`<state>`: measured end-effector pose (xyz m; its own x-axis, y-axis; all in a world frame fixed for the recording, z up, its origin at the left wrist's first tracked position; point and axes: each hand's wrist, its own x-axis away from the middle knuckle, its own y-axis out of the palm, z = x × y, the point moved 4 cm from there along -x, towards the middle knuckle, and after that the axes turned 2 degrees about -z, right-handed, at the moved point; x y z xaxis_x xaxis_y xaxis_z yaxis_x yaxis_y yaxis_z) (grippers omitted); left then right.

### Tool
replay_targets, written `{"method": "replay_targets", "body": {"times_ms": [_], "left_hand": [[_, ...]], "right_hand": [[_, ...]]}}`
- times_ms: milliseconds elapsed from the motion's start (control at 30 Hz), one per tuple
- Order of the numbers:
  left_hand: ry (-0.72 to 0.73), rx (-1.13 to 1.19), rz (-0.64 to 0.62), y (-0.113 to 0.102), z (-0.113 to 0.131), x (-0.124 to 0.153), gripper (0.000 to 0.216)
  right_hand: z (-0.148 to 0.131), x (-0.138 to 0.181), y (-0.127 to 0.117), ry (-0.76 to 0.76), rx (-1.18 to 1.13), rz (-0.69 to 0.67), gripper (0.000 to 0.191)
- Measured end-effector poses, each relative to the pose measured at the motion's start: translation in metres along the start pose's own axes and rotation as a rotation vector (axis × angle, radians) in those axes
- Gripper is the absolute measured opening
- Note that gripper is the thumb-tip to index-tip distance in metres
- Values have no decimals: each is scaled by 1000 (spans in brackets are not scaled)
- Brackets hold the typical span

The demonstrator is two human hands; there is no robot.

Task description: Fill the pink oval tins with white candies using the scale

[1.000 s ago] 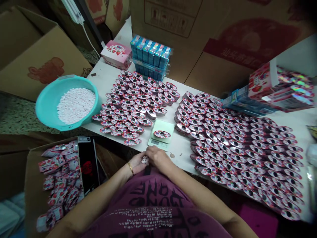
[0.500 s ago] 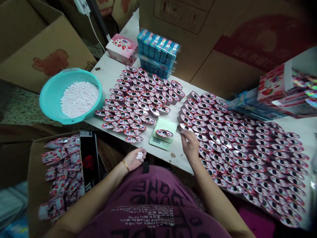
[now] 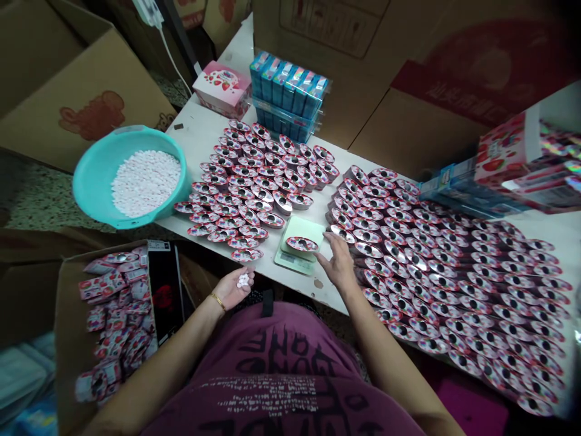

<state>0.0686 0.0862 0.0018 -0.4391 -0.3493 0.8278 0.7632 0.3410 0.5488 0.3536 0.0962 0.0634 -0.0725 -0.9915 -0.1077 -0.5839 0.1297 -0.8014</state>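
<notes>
My left hand (image 3: 233, 286) is cupped palm-up at the table's near edge with a few white candy tablets (image 3: 242, 280) lying in it. My right hand (image 3: 338, 261) rests on the table with fingers spread, just right of the small green scale (image 3: 297, 243). A pink oval tin (image 3: 301, 244) sits on the scale pan. Its fingertips are close to the scale and to the nearest tin of the right-hand group (image 3: 449, 272).
Several rows of pink tins (image 3: 258, 188) cover the white table (image 3: 200, 136) left of the scale. A teal basin (image 3: 91, 181) holds white tablets. A carton of pink packets (image 3: 109, 315) stands at lower left. Blue boxes (image 3: 288, 97), a pink box (image 3: 222, 85) and cardboard cartons lie behind.
My hands were together at my lap; the right hand moved out to the table beside the scale, then slid slightly left. The left hand stayed cupped with tablets and drifted left.
</notes>
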Motion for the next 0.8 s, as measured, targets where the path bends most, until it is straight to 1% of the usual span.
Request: {"method": "replay_targets", "body": {"times_ms": [100,200,300,367,400,433,500,600,633,667,700,767,800], "left_hand": [[-15,0,17,-1,-1,1,14],[-11,-10,39,0,0,2,14],[0,-33,82,1,2,3,14],[11,-43,106,3,4,3,13],[21,-45,116,5,6,3,12],[34,-43,121,7,7,3,12],[65,-33,139,10,10,2,11],[104,-7,192,16,14,2,12],[119,3,215,17,15,2,12],[133,13,236,18,16,2,11],[150,24,254,19,16,3,11],[180,56,291,18,15,4,11],[189,78,308,17,14,4,11]], "right_hand": [[-5,-3,7,-4,19,-74,51],[-14,-7,21,-25,74,-162,56],[-25,-13,33,-62,131,-255,48],[-27,-25,31,-90,129,-252,40],[-26,-35,25,-103,115,-216,38],[-22,-48,15,-113,96,-157,37],[-7,-83,-14,-118,70,16,36],[30,-152,-59,-55,95,287,37],[45,-177,-70,-9,118,344,37],[60,-201,-77,44,145,369,38],[74,-224,-79,94,173,366,38],[98,-262,-74,150,217,314,37],[107,-278,-67,151,227,284,36]]}}
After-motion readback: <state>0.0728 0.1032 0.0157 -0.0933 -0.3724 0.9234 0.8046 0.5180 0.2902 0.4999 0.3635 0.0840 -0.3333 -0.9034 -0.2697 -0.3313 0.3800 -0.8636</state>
